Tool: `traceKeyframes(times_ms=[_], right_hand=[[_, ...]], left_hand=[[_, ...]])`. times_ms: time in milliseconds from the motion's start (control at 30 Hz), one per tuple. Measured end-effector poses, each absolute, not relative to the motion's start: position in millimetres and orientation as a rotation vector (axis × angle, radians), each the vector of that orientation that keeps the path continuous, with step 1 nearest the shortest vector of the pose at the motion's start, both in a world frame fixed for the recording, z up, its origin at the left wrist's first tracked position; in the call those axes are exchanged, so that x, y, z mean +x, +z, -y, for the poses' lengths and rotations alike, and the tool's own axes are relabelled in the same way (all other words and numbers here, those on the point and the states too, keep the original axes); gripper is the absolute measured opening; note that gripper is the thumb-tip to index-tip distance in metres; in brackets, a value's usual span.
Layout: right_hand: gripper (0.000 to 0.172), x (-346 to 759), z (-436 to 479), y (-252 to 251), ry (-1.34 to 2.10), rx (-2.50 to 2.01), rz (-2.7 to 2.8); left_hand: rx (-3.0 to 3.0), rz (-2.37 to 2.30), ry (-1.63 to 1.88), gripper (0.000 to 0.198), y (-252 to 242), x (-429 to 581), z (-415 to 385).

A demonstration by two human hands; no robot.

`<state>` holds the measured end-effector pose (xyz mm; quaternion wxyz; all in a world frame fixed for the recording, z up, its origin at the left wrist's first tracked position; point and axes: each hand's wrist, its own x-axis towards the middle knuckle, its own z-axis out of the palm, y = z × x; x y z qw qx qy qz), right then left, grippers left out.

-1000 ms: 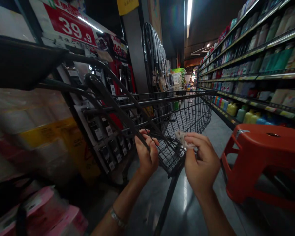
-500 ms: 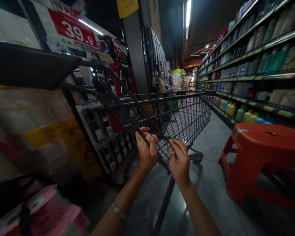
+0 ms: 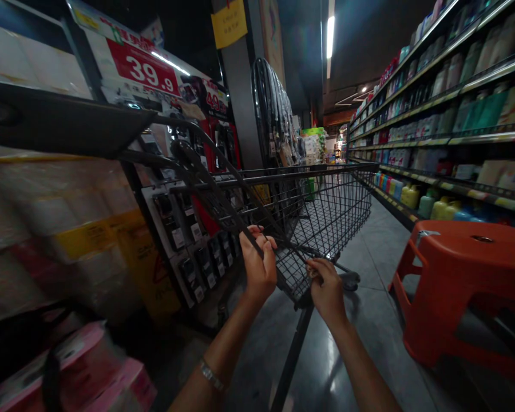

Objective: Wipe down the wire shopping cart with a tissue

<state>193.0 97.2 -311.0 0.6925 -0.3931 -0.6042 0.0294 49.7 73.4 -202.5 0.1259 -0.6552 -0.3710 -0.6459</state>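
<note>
A dark wire shopping cart (image 3: 343, 197) stands before me, its handle end on the left. My left hand (image 3: 260, 266) is closed around a slanting black frame bar (image 3: 229, 209) near the bar's lower end. Lower and to the right, my right hand (image 3: 327, 289) is pinched at the other slanting bar (image 3: 289, 247), against the near end of the basket. Between its fingertips shows a bit of a small pale beige wad (image 3: 312, 272), mostly hidden; its material I cannot make out. A metal-banded watch (image 3: 211, 375) sits on my left wrist.
An orange plastic stool (image 3: 467, 252) stands at the right, beside shelves of bottles (image 3: 450, 123). Hanging packaged goods (image 3: 201, 260) line the left, with wrapped white packs (image 3: 86, 200) nearer. Pink packages (image 3: 86, 366) are at lower left. Grey tiled floor (image 3: 371, 320) lies below.
My right hand has moved down and to the right along the bar, away from my left hand. The left hand keeps its hold. The view has shifted slightly.
</note>
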Motion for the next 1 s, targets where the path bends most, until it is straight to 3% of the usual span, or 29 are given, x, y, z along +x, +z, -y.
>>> traceKeyframes(times_ms=[567, 800, 1000], right_hand=[[0.024, 219.2, -110.5, -321.2, 0.029, -1.037, 1.233], [0.034, 185.7, -110.5, -310.8, 0.024, -0.93, 1.209], [0.027, 179.4, -124.0, -338.0, 0.053, -0.907, 1.19]], left_hand=[[-1.859, 0.974, -1.901, 0.028, -218.1, 48.8, -84.4], [-1.8, 0.913, -1.945, 0.028, -226.4, 50.2, -89.7], [-1.796, 0.988, -1.833, 0.029, -221.4, 48.7, -85.2]])
